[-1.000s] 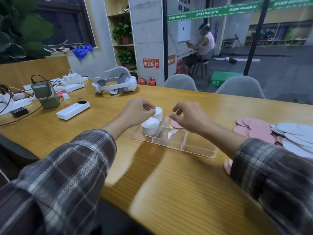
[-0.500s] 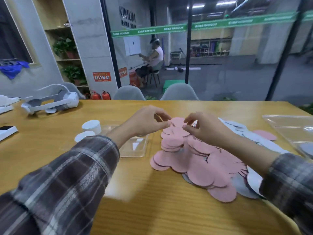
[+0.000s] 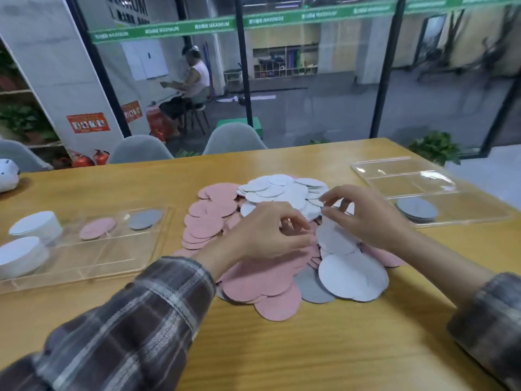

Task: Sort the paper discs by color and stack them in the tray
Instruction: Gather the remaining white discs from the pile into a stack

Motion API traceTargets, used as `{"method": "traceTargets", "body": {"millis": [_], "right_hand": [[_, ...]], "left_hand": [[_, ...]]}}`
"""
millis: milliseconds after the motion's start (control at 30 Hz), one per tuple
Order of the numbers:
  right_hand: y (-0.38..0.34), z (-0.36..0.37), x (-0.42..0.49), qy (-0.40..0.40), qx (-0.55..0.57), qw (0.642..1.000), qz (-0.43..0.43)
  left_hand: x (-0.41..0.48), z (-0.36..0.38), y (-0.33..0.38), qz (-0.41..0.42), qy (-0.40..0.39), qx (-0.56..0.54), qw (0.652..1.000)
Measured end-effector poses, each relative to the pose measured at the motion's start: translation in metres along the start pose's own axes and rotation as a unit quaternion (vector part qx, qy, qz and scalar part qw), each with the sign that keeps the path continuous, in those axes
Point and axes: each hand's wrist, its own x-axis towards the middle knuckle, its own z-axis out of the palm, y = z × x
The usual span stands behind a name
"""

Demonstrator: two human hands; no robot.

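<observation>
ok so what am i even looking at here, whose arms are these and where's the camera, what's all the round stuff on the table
There is no machine here. The arms belong to a person in plaid sleeves, and the single camera sits on their head, looking forward and down, so you see what they see.

On the wooden table lies a loose pile of paper discs: pink, white and grey mixed together. The left hand and right hand hover over the pile's middle, fingers pinched as if picking discs apart; what exactly each grip holds is too blurred to tell.

To the left is a clear tray with two white stacks, one pink disc and one grey disc in separate compartments. To the right is a second clear tray with a few grey discs.
</observation>
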Motion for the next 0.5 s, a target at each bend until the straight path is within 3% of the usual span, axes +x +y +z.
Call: {"method": "traceTargets", "body": {"millis": [233, 500], "right_hand": [[0.017, 0.002, -0.013, 0.042, 0.041, 0.998, -0.002], [0.020, 0.001, -0.015, 0.036, 0.027, 0.999, -0.002]], "left_hand": [[-0.010, 0.033, 0.015, 0.103, 0.054, 0.021, 0.993], [-0.018, 0.038, 0.013, 0.123, -0.008, 0.062, 0.990]]}}
